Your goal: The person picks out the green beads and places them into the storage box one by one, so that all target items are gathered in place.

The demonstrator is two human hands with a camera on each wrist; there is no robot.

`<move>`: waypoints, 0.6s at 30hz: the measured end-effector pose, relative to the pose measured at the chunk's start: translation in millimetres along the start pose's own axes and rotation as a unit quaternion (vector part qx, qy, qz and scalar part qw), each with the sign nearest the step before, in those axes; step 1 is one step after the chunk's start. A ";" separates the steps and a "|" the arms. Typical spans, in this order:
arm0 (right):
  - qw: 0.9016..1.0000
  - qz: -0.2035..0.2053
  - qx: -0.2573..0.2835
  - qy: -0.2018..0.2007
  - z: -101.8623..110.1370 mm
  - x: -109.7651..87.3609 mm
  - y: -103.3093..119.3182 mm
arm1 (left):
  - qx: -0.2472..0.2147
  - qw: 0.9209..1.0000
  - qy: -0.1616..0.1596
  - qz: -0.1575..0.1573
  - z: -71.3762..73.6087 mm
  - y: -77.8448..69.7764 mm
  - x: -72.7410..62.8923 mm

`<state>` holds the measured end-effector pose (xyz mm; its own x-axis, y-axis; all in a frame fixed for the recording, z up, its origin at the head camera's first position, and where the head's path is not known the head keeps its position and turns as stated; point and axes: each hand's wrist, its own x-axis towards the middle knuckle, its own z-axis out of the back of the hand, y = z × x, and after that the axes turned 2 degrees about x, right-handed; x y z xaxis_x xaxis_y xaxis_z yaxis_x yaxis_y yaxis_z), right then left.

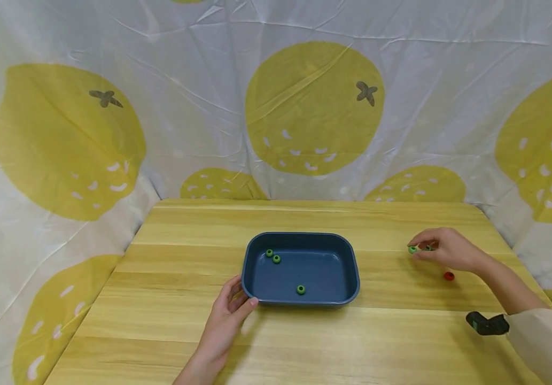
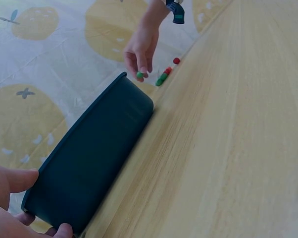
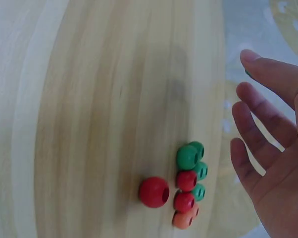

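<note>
At its near left corner, my left hand (image 1: 220, 326) grips a dark blue rectangular tray (image 1: 319, 270), thumb at the rim and fingers against the side. Three green beads (image 1: 301, 290) lie inside: two close together at the far left, one near the front. To the right of the tray, my right hand (image 1: 451, 250) pinches a green bead (image 1: 412, 249) between thumb and fingertips, above the table. Below that hand, the right wrist view shows a cluster of green beads (image 3: 187, 157), red beads (image 3: 184, 202) and orange beads (image 3: 182, 220). A separate red bead (image 3: 154, 192) sits beside them.
The wooden table (image 1: 160, 321) carries the tray and the beads. A white curtain with yellow fruit prints (image 1: 314, 107) hangs behind the table and along both sides. A black device (image 1: 488, 324) is at the right sleeve's cuff.
</note>
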<state>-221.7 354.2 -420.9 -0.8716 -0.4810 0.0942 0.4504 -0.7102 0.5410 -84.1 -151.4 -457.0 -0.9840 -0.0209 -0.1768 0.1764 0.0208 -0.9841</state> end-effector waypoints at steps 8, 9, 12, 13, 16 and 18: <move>1.000 0.020 0.004 0.010 -1.6 15.9 8.3 | -0.003 1.000 0.001 0.002 0.2 0.2 0.3; 1.000 0.022 0.006 0.013 -1.7 18.2 10.1 | -0.003 1.000 0.001 0.002 0.3 0.2 0.3; 0.999 0.026 0.008 0.017 -1.5 24.7 15.6 | -0.001 1.000 0.002 0.003 0.3 0.2 0.4; 0.999 0.026 0.007 0.018 -1.6 26.9 17.2 | -0.001 1.000 0.003 0.003 0.2 0.1 0.4; 0.999 0.026 0.005 0.021 -2.4 34.0 21.5 | -0.002 1.000 0.003 0.002 -0.1 0.1 0.5; 0.999 0.026 0.008 0.025 -3.7 38.7 24.0 | -0.002 1.000 0.002 0.002 -0.3 0.1 0.7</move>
<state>-243.9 316.6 -407.4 -0.8367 -0.5417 0.0811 0.4909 -0.6760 0.5496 -84.8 -151.1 -457.2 -0.9834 -0.0166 -0.1805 0.1801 0.0259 -0.9833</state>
